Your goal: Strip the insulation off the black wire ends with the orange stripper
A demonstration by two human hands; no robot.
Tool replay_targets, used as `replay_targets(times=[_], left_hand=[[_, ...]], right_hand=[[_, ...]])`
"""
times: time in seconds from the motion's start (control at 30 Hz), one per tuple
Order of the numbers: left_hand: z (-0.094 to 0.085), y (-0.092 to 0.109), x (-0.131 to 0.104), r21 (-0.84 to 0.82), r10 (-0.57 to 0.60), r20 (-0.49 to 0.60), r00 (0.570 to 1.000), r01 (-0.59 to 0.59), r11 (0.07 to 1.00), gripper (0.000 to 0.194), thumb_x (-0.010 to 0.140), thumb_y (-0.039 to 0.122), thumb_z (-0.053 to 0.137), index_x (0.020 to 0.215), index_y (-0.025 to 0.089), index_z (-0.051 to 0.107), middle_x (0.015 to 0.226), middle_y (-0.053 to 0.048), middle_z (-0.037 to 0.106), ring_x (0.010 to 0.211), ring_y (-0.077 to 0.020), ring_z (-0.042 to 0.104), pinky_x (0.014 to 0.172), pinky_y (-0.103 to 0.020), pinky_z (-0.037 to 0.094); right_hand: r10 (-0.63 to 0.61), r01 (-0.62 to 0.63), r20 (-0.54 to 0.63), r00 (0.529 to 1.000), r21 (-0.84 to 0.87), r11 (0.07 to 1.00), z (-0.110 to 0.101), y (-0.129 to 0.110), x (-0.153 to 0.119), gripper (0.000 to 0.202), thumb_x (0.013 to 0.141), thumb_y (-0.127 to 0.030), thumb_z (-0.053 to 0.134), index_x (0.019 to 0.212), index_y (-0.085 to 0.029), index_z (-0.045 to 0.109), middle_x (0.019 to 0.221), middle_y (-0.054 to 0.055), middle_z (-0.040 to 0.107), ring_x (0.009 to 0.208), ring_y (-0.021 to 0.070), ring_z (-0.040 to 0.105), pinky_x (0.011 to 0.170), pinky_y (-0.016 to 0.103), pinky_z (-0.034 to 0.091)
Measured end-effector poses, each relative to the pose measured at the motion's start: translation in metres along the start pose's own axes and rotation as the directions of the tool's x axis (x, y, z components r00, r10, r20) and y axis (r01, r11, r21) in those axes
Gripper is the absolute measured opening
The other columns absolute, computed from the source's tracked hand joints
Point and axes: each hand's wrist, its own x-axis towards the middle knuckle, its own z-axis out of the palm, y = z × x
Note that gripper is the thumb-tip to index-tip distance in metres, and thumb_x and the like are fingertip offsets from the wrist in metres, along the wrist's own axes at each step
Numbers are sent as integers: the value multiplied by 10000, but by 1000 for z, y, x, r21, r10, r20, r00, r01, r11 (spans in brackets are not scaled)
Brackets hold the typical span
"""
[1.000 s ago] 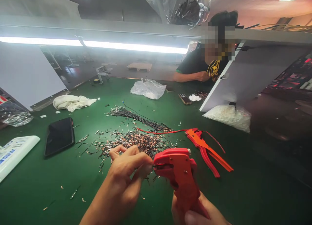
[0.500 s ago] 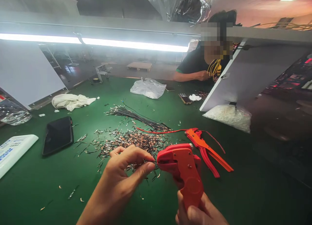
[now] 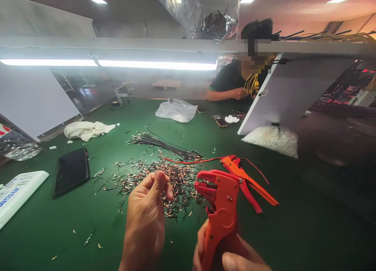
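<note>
Head view. Left hand (image 3: pixel 147 216) pinching a thin black wire (image 3: pixel 180 183) at thumb and fingertips, free length pointing toward three o'clock. Right hand (image 3: pixel 249 255) wrapped round the smooth orange-red wire stripper (image 3: pixel 225 208), its blunt jaws parted. Loose, splintery heap of coppery clippings (image 3: pixel 183 202) at left hand's one o'clock; straight-stranded wire bundle (image 3: pixel 164 143) farther, near twelve. Flat green tabletop (image 3: pixel 117 239).

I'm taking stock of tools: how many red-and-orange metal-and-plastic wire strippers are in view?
2: one red-and-orange wire stripper in the right hand, a second wire stripper lying beyond it on the green tabletop. Others may be hidden.
</note>
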Motion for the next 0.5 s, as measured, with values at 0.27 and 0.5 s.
replay_targets(times=[0.27,0.5], left_hand=[[-5,3,4,145,-17,44,999,11,989,494,405,510,958,569,159,651,562,27,550,581,-92,433,549,-177,371],[-4,-6,6,65,-150,61,987,146,987,505,446,514,945,588,165,609,519,43,496,538,-93,422,530,-208,384]], right_hand=[[-203,196,-159,966,-59,979,-9,9,12,354,883,-423,640,1149,-208,549,953,57,672,904,250,672,897,468,467],[-173,173,-35,984,-20,985,-6,11,9,364,887,-434,651,1133,-196,525,931,62,675,850,233,690,861,476,511]])
